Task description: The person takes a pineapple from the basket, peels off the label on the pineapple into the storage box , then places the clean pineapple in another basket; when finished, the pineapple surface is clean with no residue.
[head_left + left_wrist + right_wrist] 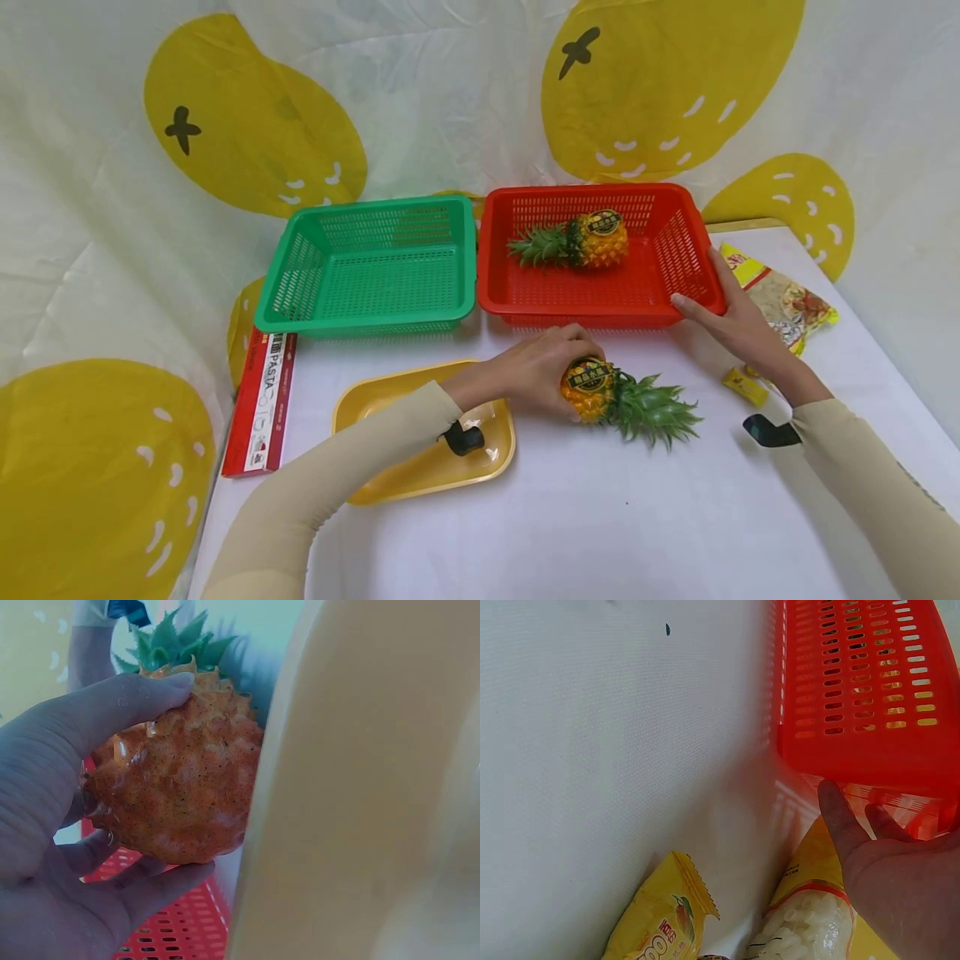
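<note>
In the head view a small pineapple (587,390), with a black label and green leaves pointing right, is held by my left hand (542,367) just above the table. The left wrist view shows the thumb across the top of this pineapple (184,765) and the other fingers around its side and base. My right hand (738,325) holds the front right corner of the red basket (592,317), thumb at the front rim and fingers along the right side. Inside that basket lies another labelled pineapple (602,242), leaves to the left.
A green basket (367,325) stands left of the red one. Under my left forearm is a yellow tray (442,475). A red pasta box (258,408) lies at left. Beside my right hand lie a food bag (795,304) and a small yellow packet (745,386).
</note>
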Available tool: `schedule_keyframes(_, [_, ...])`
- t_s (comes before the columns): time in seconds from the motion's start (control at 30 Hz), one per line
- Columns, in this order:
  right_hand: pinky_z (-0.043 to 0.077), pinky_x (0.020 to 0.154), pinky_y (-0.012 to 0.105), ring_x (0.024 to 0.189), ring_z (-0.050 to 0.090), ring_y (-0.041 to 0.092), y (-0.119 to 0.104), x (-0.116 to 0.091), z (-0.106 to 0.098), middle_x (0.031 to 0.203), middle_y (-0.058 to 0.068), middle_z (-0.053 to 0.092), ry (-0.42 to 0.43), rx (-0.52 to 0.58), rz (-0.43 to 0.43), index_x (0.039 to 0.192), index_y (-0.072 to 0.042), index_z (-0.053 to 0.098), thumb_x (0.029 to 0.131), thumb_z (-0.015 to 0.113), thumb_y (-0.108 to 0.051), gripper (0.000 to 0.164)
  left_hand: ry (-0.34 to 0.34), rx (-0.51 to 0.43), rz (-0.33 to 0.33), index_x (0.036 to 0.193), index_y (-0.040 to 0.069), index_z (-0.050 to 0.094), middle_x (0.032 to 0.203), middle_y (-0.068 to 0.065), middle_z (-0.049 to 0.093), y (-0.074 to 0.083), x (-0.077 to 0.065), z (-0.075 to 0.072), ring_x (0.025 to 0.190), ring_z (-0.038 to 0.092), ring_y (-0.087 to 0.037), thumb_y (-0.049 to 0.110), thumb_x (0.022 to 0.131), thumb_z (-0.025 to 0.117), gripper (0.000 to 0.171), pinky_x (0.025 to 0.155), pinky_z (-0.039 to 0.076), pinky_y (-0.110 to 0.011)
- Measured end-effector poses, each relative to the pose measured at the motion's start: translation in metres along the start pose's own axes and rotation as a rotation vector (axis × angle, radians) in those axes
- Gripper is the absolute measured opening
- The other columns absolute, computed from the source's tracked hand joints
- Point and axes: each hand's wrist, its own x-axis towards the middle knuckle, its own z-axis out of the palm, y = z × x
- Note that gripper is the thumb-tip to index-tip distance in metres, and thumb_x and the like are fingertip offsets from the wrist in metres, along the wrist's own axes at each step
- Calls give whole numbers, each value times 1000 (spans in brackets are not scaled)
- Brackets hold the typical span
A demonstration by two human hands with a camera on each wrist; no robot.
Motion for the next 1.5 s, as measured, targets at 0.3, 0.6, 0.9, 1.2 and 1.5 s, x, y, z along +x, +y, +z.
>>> schedule_keyframes(0.3, [42,79,7,145,30,46,-2,-1,1,171,20,19,-1,6,-1,168,-37,-13,107,60,-42,95,-17,-10,-10,144,15,59,138,-2,50,0,-1,3,120,49,-11,40,75,98,83,99,41,-21])
schedule_keyframes(0.6, [42,80,9,144,31,45,-2,0,0,170,20,20,-3,-2,1,168,-38,-13,107,60,-42,94,-38,-20,-20,146,15,58,137,-1,49,-1,-3,1,119,48,-11,45,76,97,85,100,40,-19])
schedule_keyframes(0.9, [43,79,9,145,30,45,-1,-1,0,170,20,20,-5,-1,2,168,-38,-12,107,60,-42,94,-44,-12,-39,147,16,57,140,-1,49,0,-2,3,121,49,-11,49,76,95,87,102,40,-20])
schedule_keyframes(1.2, [56,90,45,136,37,49,-15,-10,0,162,28,31,181,-222,-108,171,-15,11,102,69,-41,94,-44,-21,-44,148,17,57,141,-1,49,0,-2,4,123,49,-11,49,76,96,88,104,39,-20])
schedule_keyframes(1.5, [37,82,9,119,57,24,-69,-50,7,140,13,62,319,-268,-267,149,-15,61,98,78,-30,56,-36,-25,-46,148,18,57,141,-1,49,-1,-2,4,124,48,-11,49,76,96,88,103,39,-20])
